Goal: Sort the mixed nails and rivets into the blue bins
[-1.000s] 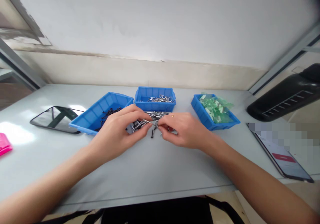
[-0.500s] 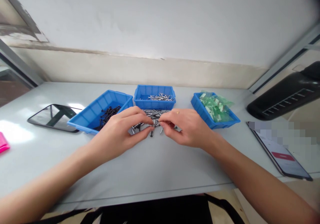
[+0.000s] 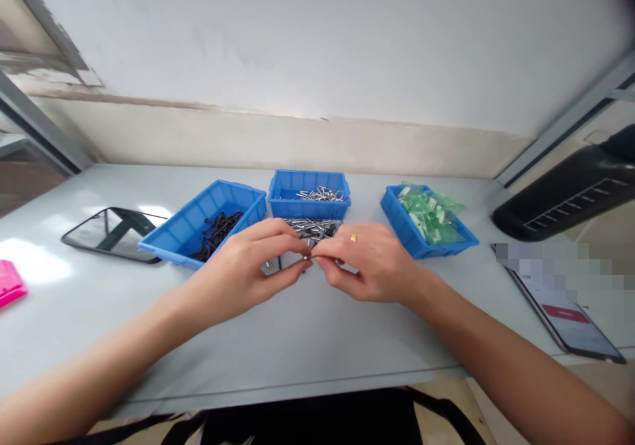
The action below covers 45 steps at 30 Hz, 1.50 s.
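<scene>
A loose pile of mixed silver and black screws [image 3: 311, 229] lies on the grey table [image 3: 297, 339] just in front of the middle blue bin [image 3: 308, 194]. My left hand [image 3: 248, 270] and my right hand [image 3: 367, 260] meet over the near edge of that pile. Both hands have their fingertips pinched together, touching a small screw between them. My right hand wears a gold ring. The left blue bin [image 3: 198, 223] holds black screws. The middle bin holds silver ones.
A right blue bin [image 3: 426, 223] holds green plastic packets. A dark phone [image 3: 112, 233] lies at the left, a pink object [image 3: 10, 285] at the far left edge. Another phone [image 3: 565, 313] with a lit screen lies at the right, below a black device [image 3: 565, 194].
Both hands drew slightly nearer to me and closed tighter together over the pile's near edge. The bins and phones stayed put.
</scene>
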Each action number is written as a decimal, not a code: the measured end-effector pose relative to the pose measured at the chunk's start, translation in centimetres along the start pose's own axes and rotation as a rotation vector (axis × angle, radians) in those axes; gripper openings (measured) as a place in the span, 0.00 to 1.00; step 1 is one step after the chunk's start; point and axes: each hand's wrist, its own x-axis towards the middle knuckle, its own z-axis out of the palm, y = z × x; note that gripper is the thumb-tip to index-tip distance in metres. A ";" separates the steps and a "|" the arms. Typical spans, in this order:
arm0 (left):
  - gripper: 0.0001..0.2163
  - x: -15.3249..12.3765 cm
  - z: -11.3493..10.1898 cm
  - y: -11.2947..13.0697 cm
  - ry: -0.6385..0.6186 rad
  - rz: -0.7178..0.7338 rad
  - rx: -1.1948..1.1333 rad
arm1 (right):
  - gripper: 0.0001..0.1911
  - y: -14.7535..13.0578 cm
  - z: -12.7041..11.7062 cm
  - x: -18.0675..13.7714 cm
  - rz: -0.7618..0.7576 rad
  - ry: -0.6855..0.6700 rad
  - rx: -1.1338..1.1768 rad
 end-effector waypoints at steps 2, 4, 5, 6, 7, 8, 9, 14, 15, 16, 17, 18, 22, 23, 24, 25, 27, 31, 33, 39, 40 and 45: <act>0.03 0.0 -0.1 0.0 0.043 -0.016 0.010 | 0.06 0.0 -0.3 0.2 0.023 -0.001 0.000; 0.03 0.0 -0.2 0.0 0.084 -0.040 0.020 | 0.07 0.1 -0.6 0.4 0.057 -0.015 -0.001; 0.03 0.0 -0.2 0.1 0.101 -0.049 0.028 | 0.07 0.1 -0.7 0.4 0.075 -0.029 -0.004; 0.03 0.1 -0.3 0.1 0.115 -0.057 0.038 | 0.08 0.2 -0.8 0.5 0.089 -0.041 -0.007; 0.03 0.1 -0.4 0.1 0.129 -0.062 0.048 | 0.08 0.2 -0.9 0.5 0.100 -0.053 -0.011; 0.03 0.1 -0.4 0.2 0.144 -0.064 0.058 | 0.08 0.3 -1.0 0.5 0.108 -0.065 -0.014; 0.03 0.1 -0.5 0.3 0.162 -0.062 0.064 | 0.08 0.3 -0.9 0.4 0.115 -0.081 -0.014; 0.07 -0.1 -0.6 0.5 0.216 0.003 0.037 | 0.09 0.4 -0.5 0.2 0.133 -0.163 0.001; 0.07 -0.2 -0.6 0.5 0.206 0.014 0.030 | 0.09 0.4 -0.4 0.1 0.131 -0.174 0.007; 0.08 -0.2 -0.5 0.5 0.196 0.026 0.022 | 0.09 0.4 -0.2 0.1 0.131 -0.187 0.014; 0.08 -0.2 -0.5 0.5 0.186 0.038 0.013 | 0.09 0.3 -0.1 0.0 0.136 -0.206 0.020; 0.09 -0.2 -0.4 0.5 0.177 0.053 0.002 | 0.09 0.3 0.0 0.0 0.143 -0.230 0.024; 0.10 -0.1 -0.2 0.4 0.138 0.094 -0.034 | 0.12 0.1 0.3 -0.1 0.154 -0.312 0.025; 0.10 -0.1 -0.2 0.5 0.131 0.095 -0.036 | 0.12 0.1 0.4 -0.1 0.152 -0.322 0.030; 0.10 -0.1 -0.3 0.5 0.130 0.095 -0.034 | 0.13 0.1 0.4 -0.1 0.150 -0.326 0.034; 0.10 -0.1 -0.3 0.5 0.135 0.092 -0.031 | 0.13 0.1 0.4 -0.1 0.150 -0.324 0.035; 0.09 0.0 -0.4 0.5 0.151 0.084 -0.017 | 0.12 0.2 0.3 0.0 0.147 -0.312 0.031; 0.08 -0.1 -0.5 0.4 0.173 0.059 0.019 | 0.09 0.4 -0.1 0.1 0.163 -0.296 0.050; 0.07 -0.1 -0.4 0.3 0.174 0.069 0.021 | 0.09 0.5 -0.2 0.2 0.175 -0.304 0.055; 0.06 0.0 -0.4 0.4 0.180 0.051 0.021 | 0.09 0.6 -0.3 0.0 0.137 -0.261 0.038; 0.05 0.1 -0.4 0.3 0.175 0.035 0.029 | 0.08 0.7 -0.4 0.0 0.126 -0.237 0.030; 0.03 0.1 -0.4 0.0 0.101 -0.072 0.048 | 0.07 0.7 -0.9 0.3 0.107 -0.125 -0.023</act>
